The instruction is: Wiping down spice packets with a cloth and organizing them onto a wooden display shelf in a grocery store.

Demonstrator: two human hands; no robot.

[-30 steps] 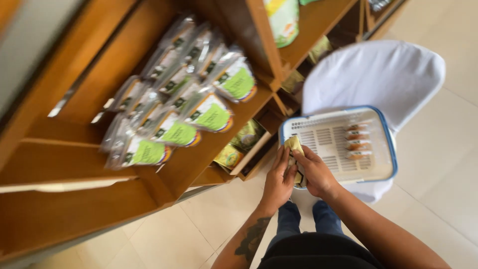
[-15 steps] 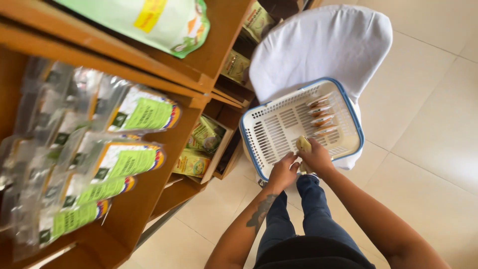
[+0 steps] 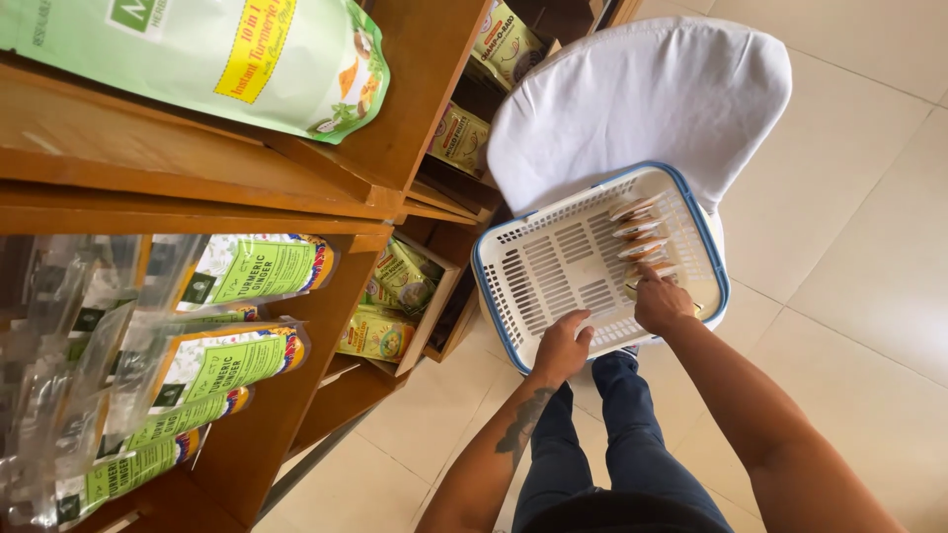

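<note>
A white plastic basket (image 3: 553, 271) with a blue rim rests on a white cloth-covered seat (image 3: 642, 99). My left hand (image 3: 561, 345) grips the basket's near rim, thumb over the edge. My right hand (image 3: 660, 301) reaches inside the basket with its fingers curled down on a small tan packet (image 3: 633, 290). That packet lies at the near end of a row of small brown-and-white packets (image 3: 637, 227) along the basket's right side. The rest of the basket floor is bare.
A wooden shelf unit (image 3: 326, 168) fills the left side. It holds green-labelled clear pouches (image 3: 237, 276), a large green bag (image 3: 227, 59) on top and yellow-green packs (image 3: 380, 331) in lower cubbies. Pale floor tiles (image 3: 859, 247) spread to the right. My legs in blue jeans (image 3: 602, 444) are below.
The view has swung down and right along the shelf. My right hand has moved deeper into the basket to the packet row, and my left hand has shifted onto the rim.
</note>
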